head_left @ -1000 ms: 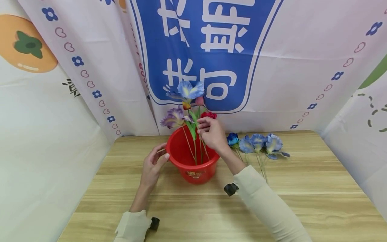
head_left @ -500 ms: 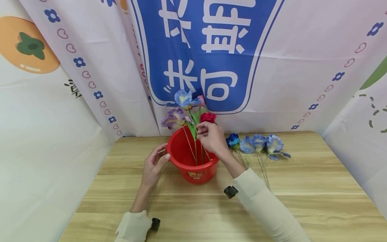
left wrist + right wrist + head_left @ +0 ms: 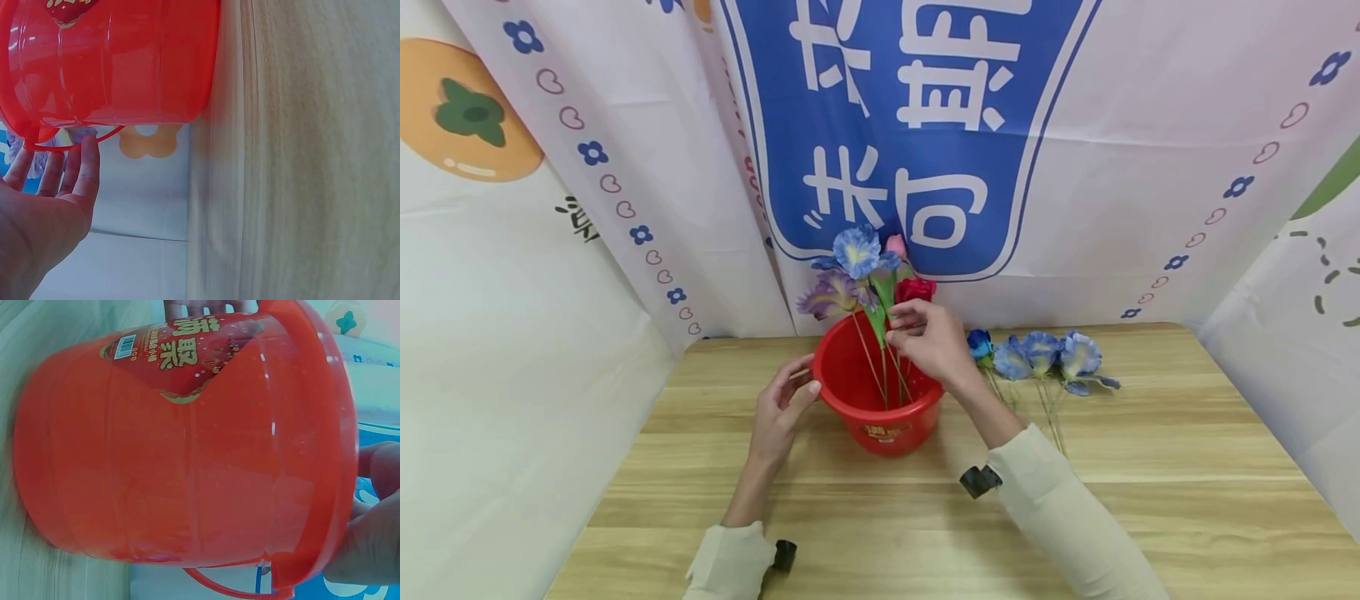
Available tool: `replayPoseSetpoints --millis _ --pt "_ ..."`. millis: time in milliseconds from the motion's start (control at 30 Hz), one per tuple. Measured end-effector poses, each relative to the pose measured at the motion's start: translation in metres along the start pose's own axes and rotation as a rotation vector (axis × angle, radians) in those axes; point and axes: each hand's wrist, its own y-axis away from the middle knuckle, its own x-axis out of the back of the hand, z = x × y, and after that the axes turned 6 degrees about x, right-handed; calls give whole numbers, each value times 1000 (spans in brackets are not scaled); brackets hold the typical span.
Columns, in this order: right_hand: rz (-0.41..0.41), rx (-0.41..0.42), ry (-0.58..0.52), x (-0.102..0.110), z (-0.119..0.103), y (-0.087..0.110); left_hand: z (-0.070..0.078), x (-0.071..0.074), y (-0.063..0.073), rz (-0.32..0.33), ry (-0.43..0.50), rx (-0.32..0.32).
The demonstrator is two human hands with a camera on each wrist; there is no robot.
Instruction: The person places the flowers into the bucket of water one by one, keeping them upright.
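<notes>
A red plastic bucket [image 3: 859, 423] stands on the wooden table. My left hand [image 3: 781, 410] grips its left rim, fingers by the thin red handle [image 3: 112, 133] in the left wrist view. Over the right side of the opening, my right hand [image 3: 934, 343] pinches the stem of an artificial blue iris [image 3: 856, 252], whose lower end is inside the bucket. Around it in the bucket stand a purple iris [image 3: 829, 296], a pink tulip [image 3: 896, 246] and a red rose [image 3: 916, 290]. The bucket hides most of my right hand in the right wrist view.
Right of the bucket lie a blue rose [image 3: 979, 344] and several blue irises [image 3: 1042, 352], stems toward me. A printed cloth backdrop [image 3: 1090, 225] hangs right behind the table [image 3: 880, 533].
The blue iris has come down lower over the bucket, and its bloom has turned more toward me. My right hand has shifted slightly; the left stays on the rim.
</notes>
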Motion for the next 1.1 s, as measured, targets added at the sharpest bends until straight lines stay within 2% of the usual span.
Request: replayPoseSetpoints --millis 367,533,833,1100 --pt "84 22 -189 25 13 15 0 -1 0 -6 7 0" --pt "138 6 -217 38 23 22 0 -1 0 -10 16 -7" --pt "152 -7 -304 57 35 35 1 -1 1 3 16 -2" --pt "176 -54 -286 81 55 47 0 0 1 2 6 -1"
